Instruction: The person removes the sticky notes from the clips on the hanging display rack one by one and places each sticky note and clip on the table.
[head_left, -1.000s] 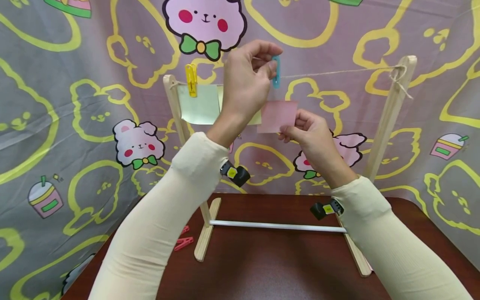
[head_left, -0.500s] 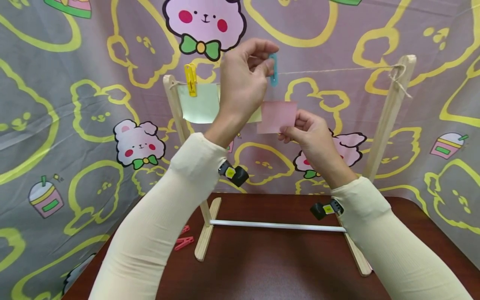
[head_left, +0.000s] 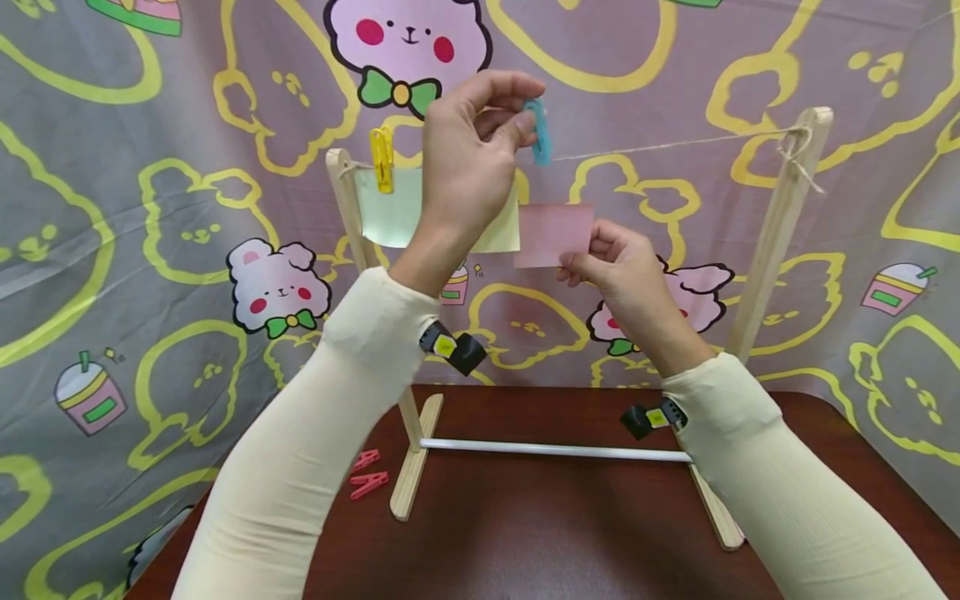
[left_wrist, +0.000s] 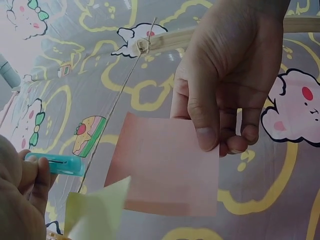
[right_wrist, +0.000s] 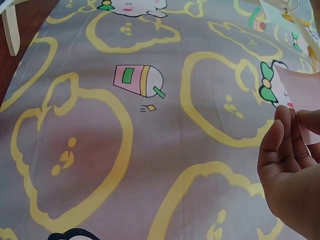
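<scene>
Lying on the surface (head_left: 555, 525), two red clips (head_left: 368, 485) appear only in the head view. The left hand (head_left: 472, 154) pinches a blue clip (head_left: 542, 140) at its right side, near the string (head_left: 675, 145); lower, the right hand (head_left: 628, 260) pinches a pink paper (head_left: 551, 232), which extends to its left.

yellow paper note (head_left: 501, 232) partly behind left hand (head_left: 474, 158), upper centre, red clothespin (head_left: 367, 459) partly behind left sleeve (head_left: 300, 442), lower left, right hand (right_wrist: 292, 167) cropped at right wrist view's right edge
</scene>
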